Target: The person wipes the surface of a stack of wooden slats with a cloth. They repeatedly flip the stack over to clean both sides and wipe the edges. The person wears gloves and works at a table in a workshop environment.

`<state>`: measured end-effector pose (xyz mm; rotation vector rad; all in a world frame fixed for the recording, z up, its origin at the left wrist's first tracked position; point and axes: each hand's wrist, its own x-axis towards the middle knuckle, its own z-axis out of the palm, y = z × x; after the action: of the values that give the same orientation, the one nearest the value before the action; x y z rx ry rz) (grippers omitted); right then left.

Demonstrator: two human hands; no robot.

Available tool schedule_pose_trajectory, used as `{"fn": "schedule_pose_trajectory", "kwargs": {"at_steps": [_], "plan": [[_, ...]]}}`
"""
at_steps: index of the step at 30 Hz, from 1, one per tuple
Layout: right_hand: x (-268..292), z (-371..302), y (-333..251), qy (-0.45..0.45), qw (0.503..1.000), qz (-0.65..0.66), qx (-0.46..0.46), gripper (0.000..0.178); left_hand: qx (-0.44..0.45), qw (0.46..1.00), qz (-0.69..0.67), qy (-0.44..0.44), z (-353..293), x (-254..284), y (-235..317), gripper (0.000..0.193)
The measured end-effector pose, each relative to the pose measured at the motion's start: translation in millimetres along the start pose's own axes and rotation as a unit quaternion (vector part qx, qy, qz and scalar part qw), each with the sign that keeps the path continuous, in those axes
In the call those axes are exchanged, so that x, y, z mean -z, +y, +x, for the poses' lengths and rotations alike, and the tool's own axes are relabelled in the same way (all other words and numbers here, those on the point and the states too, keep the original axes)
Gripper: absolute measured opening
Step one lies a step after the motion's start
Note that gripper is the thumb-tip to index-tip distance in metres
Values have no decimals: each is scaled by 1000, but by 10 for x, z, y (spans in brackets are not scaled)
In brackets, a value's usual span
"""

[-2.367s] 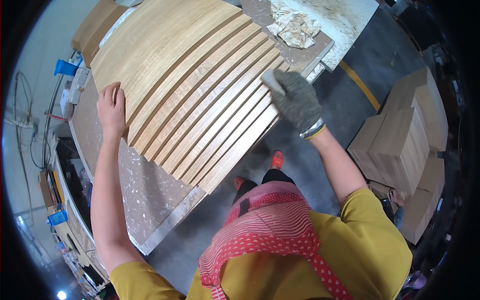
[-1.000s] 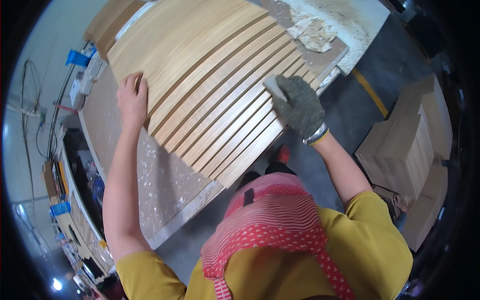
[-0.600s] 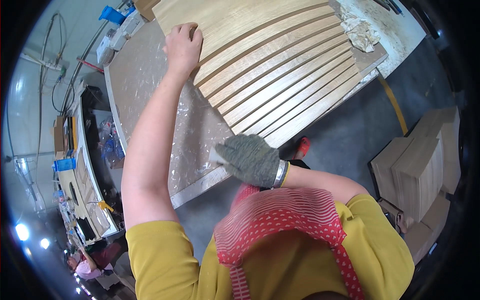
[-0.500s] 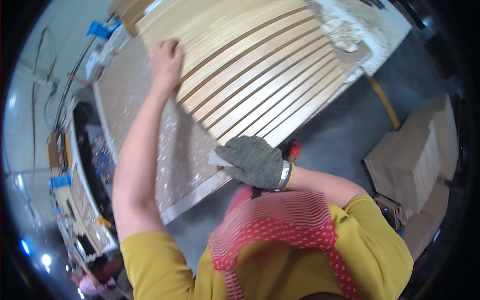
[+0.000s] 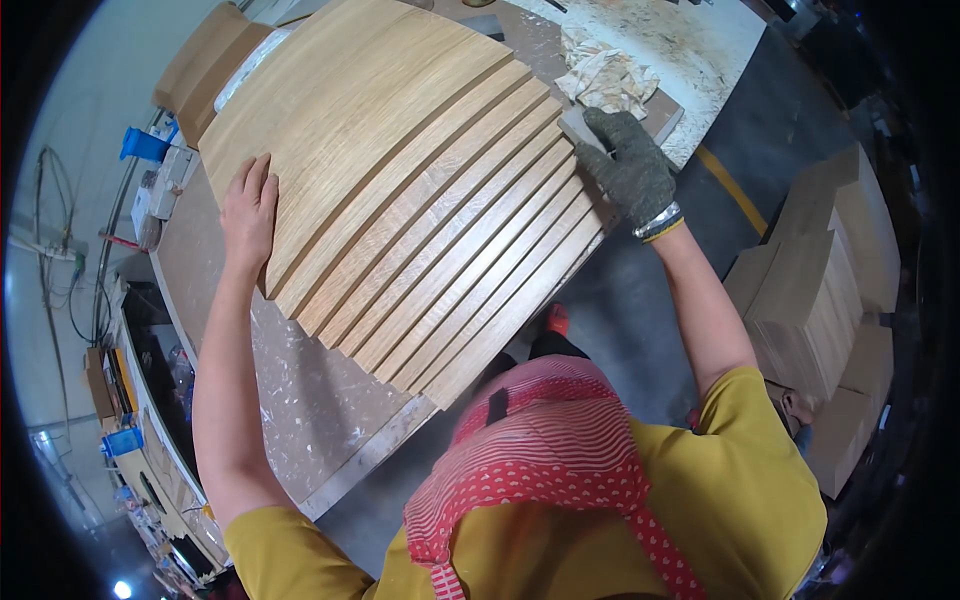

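Several pale wooden boards [image 5: 380, 120] lie overlapped in a stepped stack on the worktable, the widest at the far left and narrow strips showing toward me. My bare left hand [image 5: 249, 210] lies on the left edge of the stack, fingers stretched out and close together, the thumb hidden. At the right ends of the strips is my right hand [image 5: 632, 168], in a dark grey knitted glove. Its fingers are closed on a flat light grey block [image 5: 577, 128] touching the wood; the glove covers part of it.
A crumpled whitish cloth [image 5: 610, 82] sits just beyond my right hand on the paint-specked worktable [image 5: 300, 400]. Cardboard boxes [image 5: 800, 290] stand on the floor at right. An open carton [image 5: 205, 65] and a blue container [image 5: 146, 144] are at far left.
My right hand has swung from the table's near edge out to the right ends of the strips, with the grey block. My left hand stays at the stack's left edge; the view has shifted.
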<state>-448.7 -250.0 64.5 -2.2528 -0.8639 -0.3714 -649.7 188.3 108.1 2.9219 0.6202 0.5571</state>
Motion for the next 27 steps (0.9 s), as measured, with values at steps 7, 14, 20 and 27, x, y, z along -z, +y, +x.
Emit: {"fn": "schedule_pose_trajectory", "kwargs": {"at_steps": [7, 14, 20, 27], "plan": [[-328, -492, -1051, -34, 994, 40, 97, 37, -23, 999, 11, 32, 10, -43, -71, 41], [-986, -1268, -2299, -109, 942, 124, 291, 42, 15, 999, 17, 42, 11, -92, -8, 48], [-617, -1094, -2361, -174, 931, 106, 301, 41, 14, 999, -24, 36, 46, -127, -38, 47], [-21, -230, -670, 18, 989, 139, -40, 38, 18, 999, -23, 25, 14, -88, -64, 42]]}}
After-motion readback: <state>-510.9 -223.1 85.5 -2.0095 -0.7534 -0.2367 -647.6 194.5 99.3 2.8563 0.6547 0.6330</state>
